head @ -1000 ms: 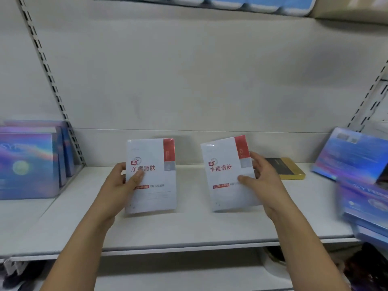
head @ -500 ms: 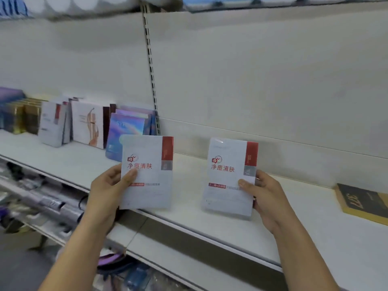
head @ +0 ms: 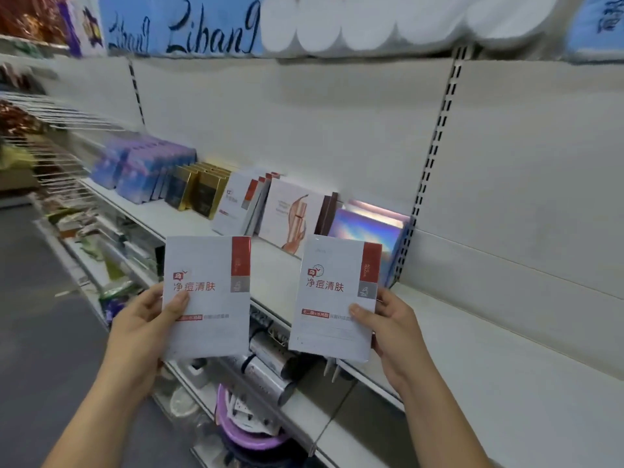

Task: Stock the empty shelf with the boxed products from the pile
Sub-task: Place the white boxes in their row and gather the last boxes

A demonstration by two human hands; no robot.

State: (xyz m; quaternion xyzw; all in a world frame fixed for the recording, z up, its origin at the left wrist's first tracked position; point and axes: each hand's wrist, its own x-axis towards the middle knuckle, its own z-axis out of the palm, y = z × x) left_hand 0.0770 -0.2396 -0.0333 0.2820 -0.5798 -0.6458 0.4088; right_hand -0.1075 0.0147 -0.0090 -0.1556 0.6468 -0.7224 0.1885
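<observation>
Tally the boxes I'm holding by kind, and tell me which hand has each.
White red-striped boxes: 2, the left box in the left hand, the right box in the right hand.
Other kinds held: 0.
Total: 2.

White back panel (head: pixel 304 130), black-slotted uprights (head: pixel 434 157), grey floor (head: pixel 33 298), wire racks (head: pixel 57 114) at left.

Left hand (head: pixel 135 332) fingers mostly hidden behind left box (head: pixel 207 319); right hand (head: pixel 398 332) likewise behind right box (head: pixel 332 329). Upper-left goods (head: pixel 30 15) blurred; tissue rolls (head: pixel 371 21) cut by top edge.
</observation>
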